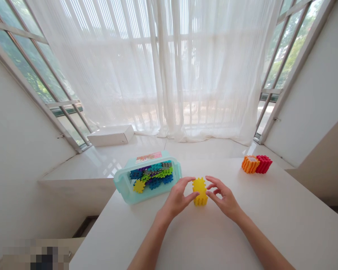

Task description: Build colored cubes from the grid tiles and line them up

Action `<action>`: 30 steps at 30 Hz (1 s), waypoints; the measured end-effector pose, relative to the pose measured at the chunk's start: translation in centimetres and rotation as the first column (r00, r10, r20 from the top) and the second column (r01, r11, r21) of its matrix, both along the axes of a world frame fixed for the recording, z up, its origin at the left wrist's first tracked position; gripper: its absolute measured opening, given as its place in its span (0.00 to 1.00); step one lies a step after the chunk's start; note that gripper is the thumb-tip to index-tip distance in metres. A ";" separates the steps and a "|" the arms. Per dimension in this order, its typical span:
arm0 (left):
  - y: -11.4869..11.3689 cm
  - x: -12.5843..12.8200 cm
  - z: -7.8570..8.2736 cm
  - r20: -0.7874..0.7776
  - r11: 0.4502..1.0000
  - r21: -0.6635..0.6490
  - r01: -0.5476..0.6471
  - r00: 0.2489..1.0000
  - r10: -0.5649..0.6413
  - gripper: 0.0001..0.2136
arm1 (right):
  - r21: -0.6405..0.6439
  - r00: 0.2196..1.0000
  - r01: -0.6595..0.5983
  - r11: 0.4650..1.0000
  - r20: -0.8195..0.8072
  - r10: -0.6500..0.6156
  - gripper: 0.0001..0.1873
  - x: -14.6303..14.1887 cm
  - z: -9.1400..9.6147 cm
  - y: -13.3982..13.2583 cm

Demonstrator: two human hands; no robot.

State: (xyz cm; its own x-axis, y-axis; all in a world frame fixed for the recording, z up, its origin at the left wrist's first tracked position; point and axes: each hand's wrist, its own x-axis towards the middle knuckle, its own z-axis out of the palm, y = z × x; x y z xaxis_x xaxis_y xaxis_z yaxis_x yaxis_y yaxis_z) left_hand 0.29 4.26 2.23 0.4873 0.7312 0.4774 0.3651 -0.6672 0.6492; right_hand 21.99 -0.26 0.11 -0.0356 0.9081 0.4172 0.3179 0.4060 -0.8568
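Note:
A yellow cube of interlocking toothed tiles (pixel 199 191) stands on the white table (pixel 284 225), near its far edge. My left hand (pixel 177 198) grips the cube's left side with thumb and fingers curled round it. My right hand (pixel 224 197) touches the cube's right side with pinched fingertips. Both forearms reach in from the bottom of the view.
A pale teal plastic box (pixel 124 185) lies on its side to the left, holding several coloured toothed tiles. An orange cube (pixel 250 164) and a red cube (pixel 263 164) sit together at the table's far right. Beyond are a window ledge, a white box (pixel 110 135) and sheer curtains.

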 end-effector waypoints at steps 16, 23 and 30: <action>0.4 -0.5 -0.5 -0.042 0.995 -0.086 0.053 0.998 -0.057 0.13 | 0.076 0.991 -0.048 0.996 0.132 0.038 0.13 -0.1 -0.5 0.6; 0.1 -0.5 -0.4 -0.021 0.990 -0.116 0.074 0.997 -0.077 0.12 | 0.119 0.984 -0.031 0.992 0.179 0.009 0.12 0.0 0.0 0.1; -0.2 -0.3 0.0 -0.002 0.989 -0.109 0.098 0.995 -0.099 0.12 | 0.115 0.975 -0.038 0.993 0.221 0.011 0.11 0.7 0.5 -0.2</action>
